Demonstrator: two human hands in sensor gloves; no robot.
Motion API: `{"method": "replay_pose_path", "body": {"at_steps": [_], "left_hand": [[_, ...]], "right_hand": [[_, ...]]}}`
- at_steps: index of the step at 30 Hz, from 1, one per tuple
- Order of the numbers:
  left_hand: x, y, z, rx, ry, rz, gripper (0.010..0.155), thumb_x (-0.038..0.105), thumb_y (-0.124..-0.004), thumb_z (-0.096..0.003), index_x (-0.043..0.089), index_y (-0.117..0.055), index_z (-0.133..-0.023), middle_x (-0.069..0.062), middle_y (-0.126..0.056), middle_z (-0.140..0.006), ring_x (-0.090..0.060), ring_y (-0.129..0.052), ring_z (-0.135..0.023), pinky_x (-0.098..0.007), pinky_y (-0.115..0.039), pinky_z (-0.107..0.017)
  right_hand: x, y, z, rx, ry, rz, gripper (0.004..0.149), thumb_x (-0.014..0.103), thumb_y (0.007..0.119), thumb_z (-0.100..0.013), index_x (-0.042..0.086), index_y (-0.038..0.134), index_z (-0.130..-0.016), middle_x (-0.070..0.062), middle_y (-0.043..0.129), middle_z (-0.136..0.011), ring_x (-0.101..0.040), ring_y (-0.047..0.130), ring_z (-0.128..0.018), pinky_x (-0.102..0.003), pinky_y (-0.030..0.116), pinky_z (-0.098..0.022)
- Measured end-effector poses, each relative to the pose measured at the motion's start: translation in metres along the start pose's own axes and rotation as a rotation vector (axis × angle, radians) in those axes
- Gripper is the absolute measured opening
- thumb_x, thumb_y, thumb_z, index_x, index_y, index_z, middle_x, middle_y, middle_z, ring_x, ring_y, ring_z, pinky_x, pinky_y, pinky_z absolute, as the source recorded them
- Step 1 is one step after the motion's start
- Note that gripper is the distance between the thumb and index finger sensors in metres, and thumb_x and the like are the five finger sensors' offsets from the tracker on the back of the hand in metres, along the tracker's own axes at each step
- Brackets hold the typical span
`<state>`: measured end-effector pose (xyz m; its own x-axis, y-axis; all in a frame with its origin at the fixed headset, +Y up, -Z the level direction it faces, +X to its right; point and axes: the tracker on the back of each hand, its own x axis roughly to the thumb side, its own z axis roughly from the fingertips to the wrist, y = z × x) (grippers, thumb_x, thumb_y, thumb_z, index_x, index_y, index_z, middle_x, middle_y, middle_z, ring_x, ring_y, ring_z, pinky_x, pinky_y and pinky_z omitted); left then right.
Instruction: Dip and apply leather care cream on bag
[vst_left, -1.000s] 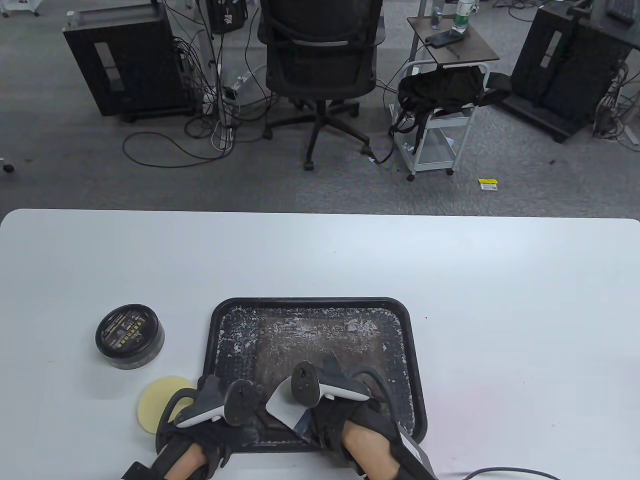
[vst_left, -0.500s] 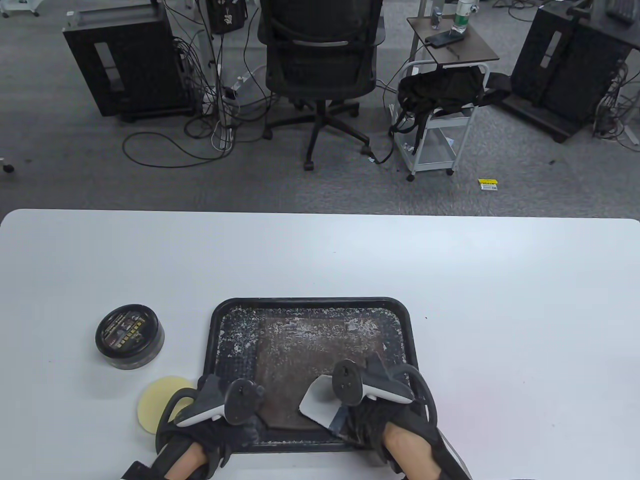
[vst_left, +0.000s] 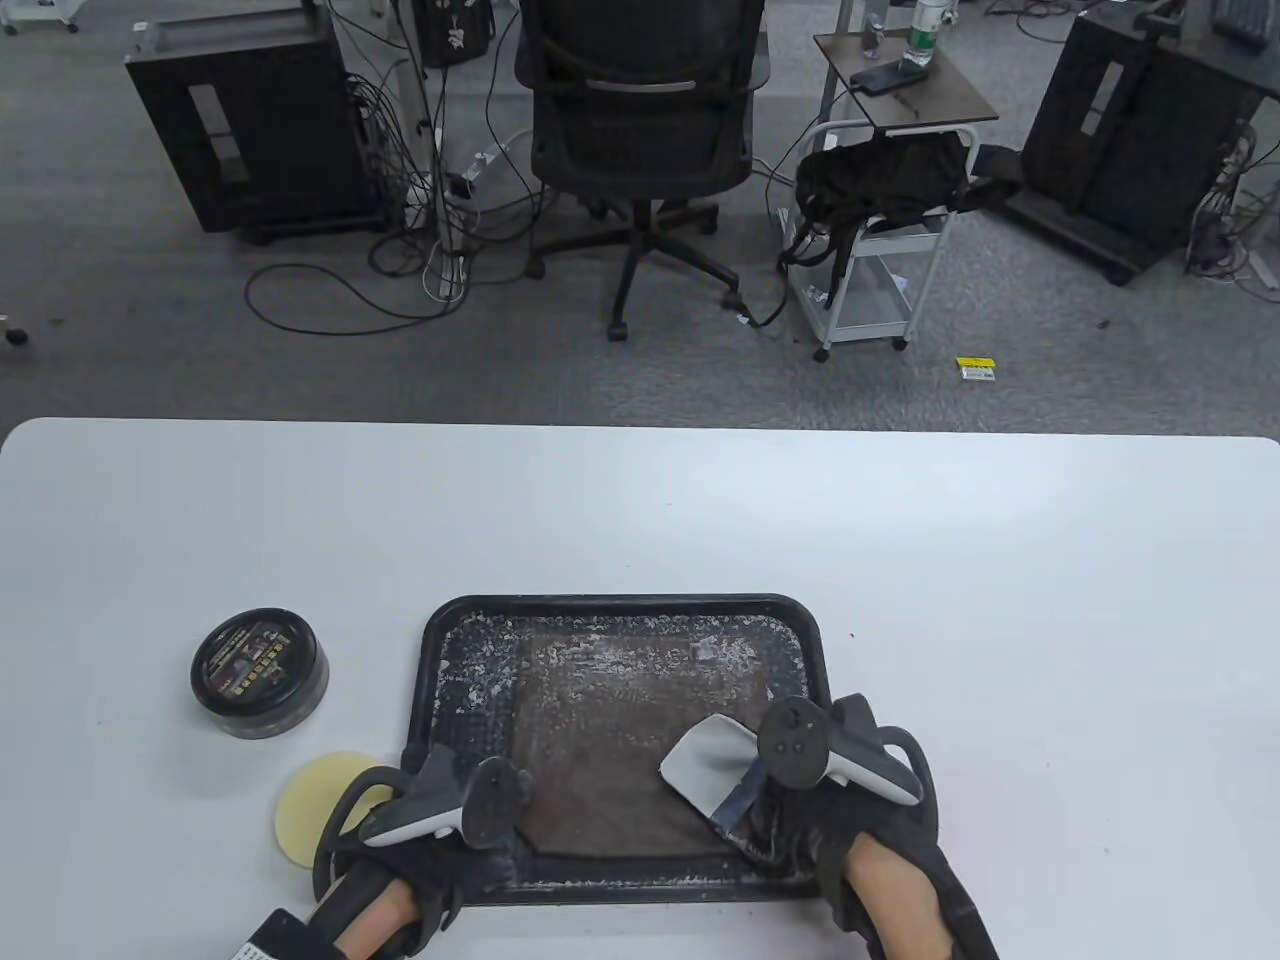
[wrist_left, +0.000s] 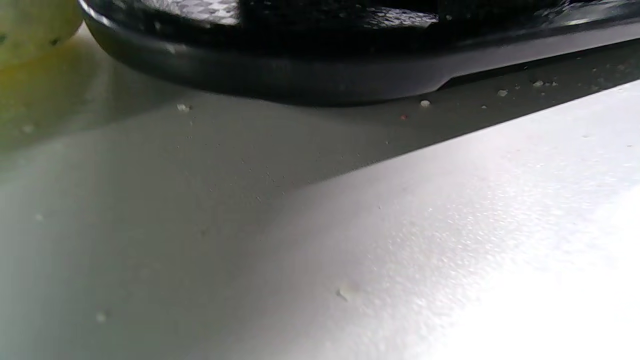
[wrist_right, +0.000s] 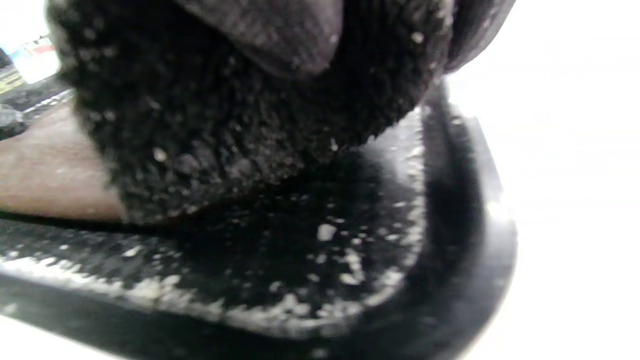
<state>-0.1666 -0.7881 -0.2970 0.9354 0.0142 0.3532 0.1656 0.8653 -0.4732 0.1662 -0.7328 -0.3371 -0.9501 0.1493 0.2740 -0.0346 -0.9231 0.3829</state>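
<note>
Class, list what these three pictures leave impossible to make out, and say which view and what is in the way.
- Left hand fingers: table view, tracker covers them; absent from left wrist view.
- Tin label: table view, too small.
- Right hand grip on the cloth: tracker covers it; right wrist view blurred.

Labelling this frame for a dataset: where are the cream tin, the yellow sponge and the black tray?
cream tin (vst_left: 258, 663), table view, lid centre.
yellow sponge (vst_left: 312, 806), table view, exposed top.
black tray (vst_left: 620, 606), table view, far rim.
</note>
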Motion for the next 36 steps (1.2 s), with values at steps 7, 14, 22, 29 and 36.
{"method": "replay_pose_path", "body": {"at_steps": [7, 14, 22, 29, 36], "left_hand": [[0.012, 0.014, -0.004, -0.048, 0.030, -0.057, 0.075, 0.057, -0.071, -0.0406, 0.040, -0.031, -0.101, 0.009, -0.035, -0.108, -0.020, -0.041, -0.109, -0.061, -0.026, -0.076], [0.032, 0.044, -0.011, 0.019, 0.025, -0.161, 0.070, 0.055, -0.073, -0.0401, 0.030, -0.051, -0.102, 0.001, -0.065, -0.104, -0.026, -0.069, -0.100, -0.056, -0.054, -0.074], [0.088, 0.075, -0.019, 0.291, -0.087, -0.312, 0.067, 0.057, -0.074, -0.0395, 0.032, -0.059, -0.099, 0.004, -0.079, -0.098, -0.023, -0.083, -0.092, -0.050, -0.068, -0.069], [0.142, 0.093, -0.039, 0.433, -0.123, -0.153, 0.067, 0.063, -0.073, -0.0384, 0.029, -0.068, -0.096, 0.003, -0.088, -0.091, -0.023, -0.096, -0.078, -0.045, -0.078, -0.060], [0.182, 0.076, -0.076, 0.209, -0.064, -0.173, 0.086, 0.076, -0.072, -0.0309, 0.027, -0.057, -0.101, 0.000, -0.075, -0.096, -0.021, -0.092, -0.070, -0.043, -0.077, -0.056]], "right_hand": [[-0.026, -0.008, 0.008, -0.115, -0.019, -0.120, 0.042, 0.009, 0.075, -0.035, 0.031, 0.104, -0.057, 0.006, 0.098, -0.077, -0.023, 0.090, -0.082, -0.058, 0.067, -0.064], [-0.047, -0.032, 0.032, -0.577, -0.051, -0.244, 0.044, 0.011, 0.076, -0.036, 0.030, 0.103, -0.065, 0.002, 0.100, -0.081, -0.027, 0.095, -0.079, -0.056, 0.075, -0.061], [-0.054, -0.037, 0.045, -0.760, -0.032, -0.255, 0.045, 0.012, 0.076, -0.038, 0.031, 0.100, -0.071, 0.001, 0.097, -0.084, -0.029, 0.095, -0.079, -0.056, 0.076, -0.059], [-0.054, -0.039, 0.051, -0.795, -0.017, -0.247, 0.046, 0.012, 0.076, -0.038, 0.031, 0.099, -0.072, 0.001, 0.097, -0.085, -0.029, 0.095, -0.079, -0.056, 0.076, -0.059], [-0.055, -0.039, 0.054, -0.818, -0.008, -0.262, 0.046, 0.013, 0.076, -0.038, 0.031, 0.099, -0.072, 0.001, 0.097, -0.085, -0.029, 0.096, -0.079, -0.056, 0.077, -0.059]]}}
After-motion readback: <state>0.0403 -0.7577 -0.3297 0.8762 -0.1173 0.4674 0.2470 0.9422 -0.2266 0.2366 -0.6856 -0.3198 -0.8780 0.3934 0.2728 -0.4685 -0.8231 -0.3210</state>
